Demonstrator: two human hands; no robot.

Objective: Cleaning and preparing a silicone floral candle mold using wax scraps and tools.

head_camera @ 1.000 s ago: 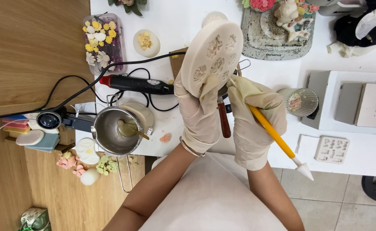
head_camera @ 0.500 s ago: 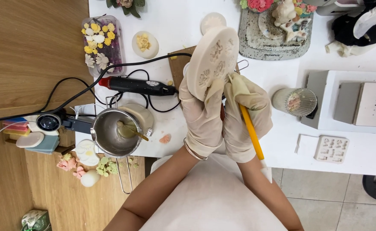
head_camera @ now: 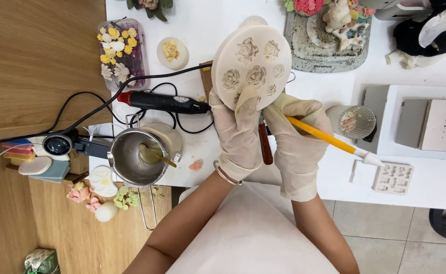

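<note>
- Our left hand grips the round flower mould by its lower edge, upper centre of frame.
- Our right hand is closed around a yellow tool.
- The mould looks soft, bendy and light; we'd best hold it at the rim.

Bright, even overhead light fills the sharp, wide view, with soft short shadows, no harsh glare or blur.

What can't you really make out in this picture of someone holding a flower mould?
- Yellow tool: its working tip, hidden behind the right hand, head view.
- Round mould: lower edge covered by left hand fingers.
- Steel pot: contents too small to tell.
</note>
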